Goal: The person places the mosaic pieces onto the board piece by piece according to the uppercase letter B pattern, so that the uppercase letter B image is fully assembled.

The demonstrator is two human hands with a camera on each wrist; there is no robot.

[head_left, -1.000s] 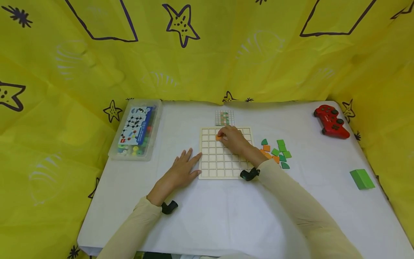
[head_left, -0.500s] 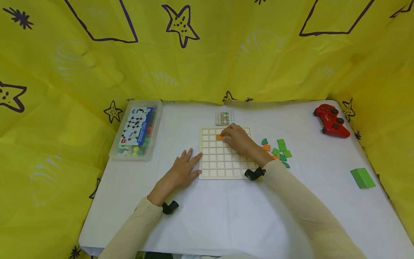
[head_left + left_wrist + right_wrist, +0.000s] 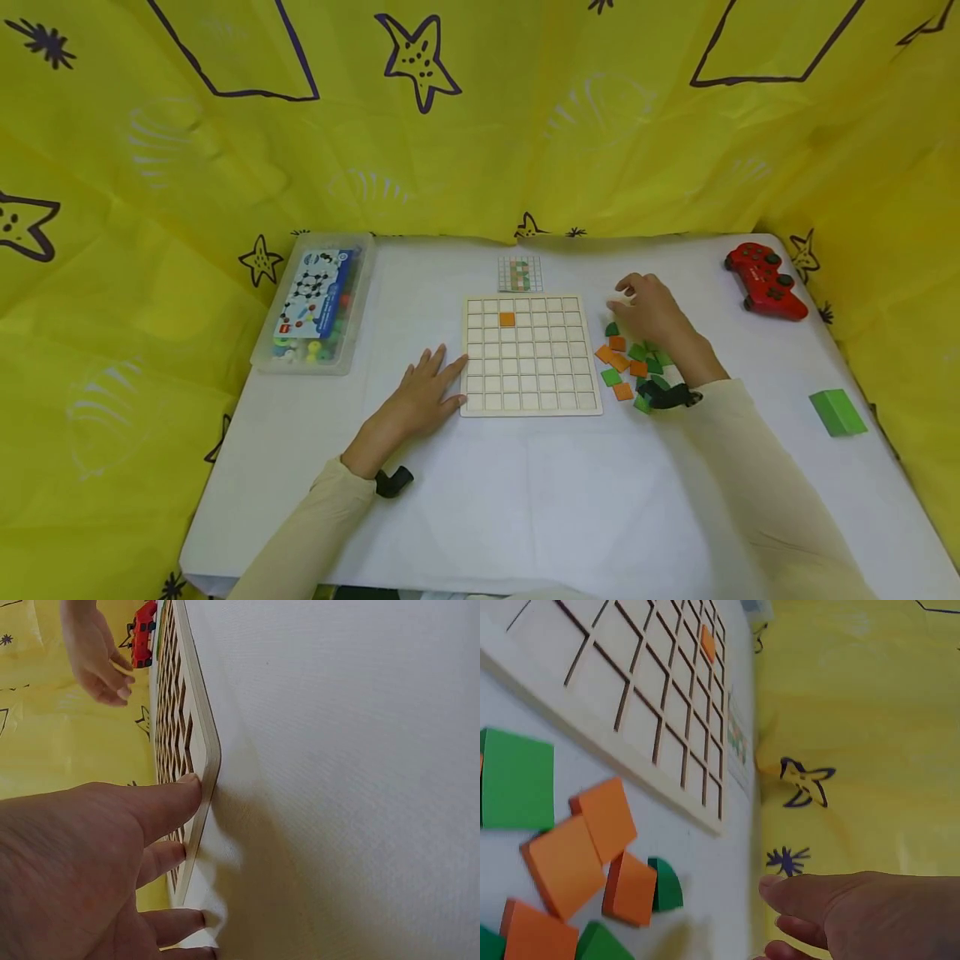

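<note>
A pale wooden grid board (image 3: 536, 388) lies flat on the white table. One orange square tile (image 3: 507, 320) sits in a cell of its second row from the back. My left hand (image 3: 425, 392) rests at the board's left edge with fingers spread; in the left wrist view the thumb (image 3: 169, 806) touches the rim. To the right of the board, my right hand (image 3: 651, 312) hovers over loose wooden tiles, fingers loosely bent and nothing visible between them. Among those tiles are orange squares (image 3: 564, 866), green squares (image 3: 519, 780) and dark green quarter-rounds (image 3: 667, 886). The right forearm partly covers the pile.
Behind the board lies a small printed pattern card (image 3: 520, 274). A clear plastic box (image 3: 352, 325) of colourful parts stands at the left. To the right are a red game controller (image 3: 767, 282) and a green block (image 3: 837, 413). Yellow cloth (image 3: 480, 167) hangs around the table.
My right hand has let go of the orange square tile, leaving it in its cell, and has moved right, over the loose tiles. The left hand has stayed in place.
</note>
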